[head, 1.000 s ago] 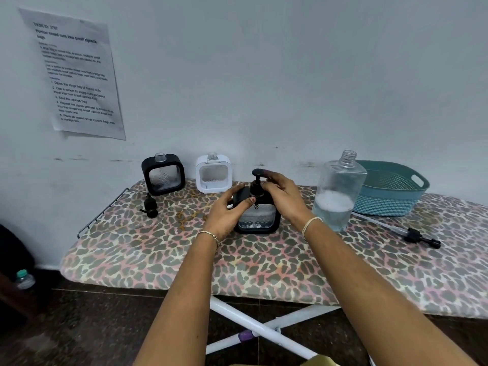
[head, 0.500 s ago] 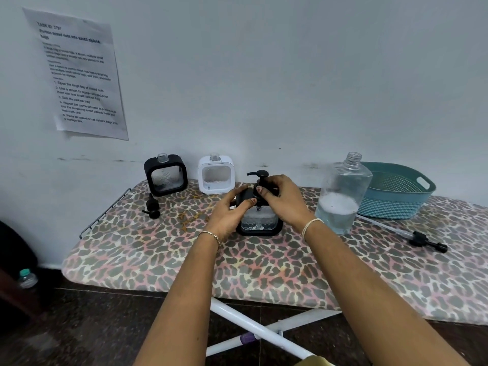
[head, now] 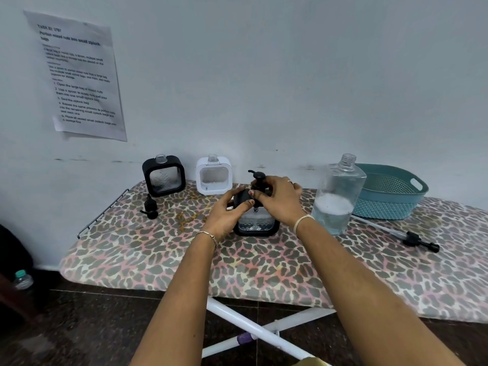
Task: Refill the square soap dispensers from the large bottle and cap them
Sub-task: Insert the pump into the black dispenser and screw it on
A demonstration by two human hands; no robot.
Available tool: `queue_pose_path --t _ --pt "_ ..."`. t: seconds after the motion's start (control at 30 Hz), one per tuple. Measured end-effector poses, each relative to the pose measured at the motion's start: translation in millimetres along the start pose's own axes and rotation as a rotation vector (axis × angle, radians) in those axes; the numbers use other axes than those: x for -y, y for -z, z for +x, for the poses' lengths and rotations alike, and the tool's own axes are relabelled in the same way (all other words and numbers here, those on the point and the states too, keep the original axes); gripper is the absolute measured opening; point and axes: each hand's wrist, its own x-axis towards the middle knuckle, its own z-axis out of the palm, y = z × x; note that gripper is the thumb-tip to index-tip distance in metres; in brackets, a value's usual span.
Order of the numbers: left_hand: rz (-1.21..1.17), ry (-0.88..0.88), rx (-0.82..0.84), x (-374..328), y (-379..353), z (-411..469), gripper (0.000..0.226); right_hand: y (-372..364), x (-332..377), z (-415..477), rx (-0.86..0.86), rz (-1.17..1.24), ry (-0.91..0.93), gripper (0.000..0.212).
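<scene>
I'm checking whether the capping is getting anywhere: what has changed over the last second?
The pump head on the near black dispenser has turned, and its spout now points left. The right hand has shifted its grip lower, round the pump's collar. The left hand still holds the dispenser body. The uncapped black dispenser, white dispenser, loose pump, large bottle and basket stayed put.

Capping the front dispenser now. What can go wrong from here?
1. The large bottle stands uncapped close beside the wrist of the right hand; a swing of that forearm may tip it and spill.
2. The right hand pinches the pump while the left hand grips the front dispenser; if the pump seats crooked, it might cross-thread and leak.
</scene>
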Motion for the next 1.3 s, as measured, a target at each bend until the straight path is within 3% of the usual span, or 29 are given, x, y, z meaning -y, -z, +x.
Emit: queue_pose_path --t 0.2,0.4,0.53,0.77,0.93,1.0,1.13,1.3 --pt "0.005 -0.017 0.003 -0.3 0.9 -0.6 0.041 -3.4 6.9 -3.7 -0.133 -0.043 -0.044 0.029" --pt "-0.046 0.0 0.033 0.5 3.7 -0.1 0.038 -3.0 -9.5 4.5 0.158 0.18 -0.027 0.053" --pt "-0.037 0.005 0.027 0.7 3.6 -0.6 0.044 -1.9 -4.9 4.1 0.049 -0.011 0.014 0.024" --pt "-0.027 -0.01 0.023 -2.8 3.6 -3.7 0.046 -8.0 7.1 -5.7 -0.158 -0.144 -0.066 0.032" --pt "-0.055 0.033 0.025 -3.5 4.5 -3.3 0.039 -15.0 -8.4 1.0 0.064 0.212 -0.048 0.051" --pt "-0.055 0.039 0.025 -4.5 4.8 -3.3 0.038 -22.9 -25.7 8.2 0.132 0.251 -0.022 0.048" --pt "-0.058 0.023 0.024 -4.1 4.6 -4.6 0.038 -14.9 -9.4 3.2 0.057 0.152 -0.011 0.025" --pt "-0.049 0.004 0.02 -3.3 5.8 -3.2 0.043 -15.4 -8.1 4.8 -0.033 0.056 -0.018 0.025"
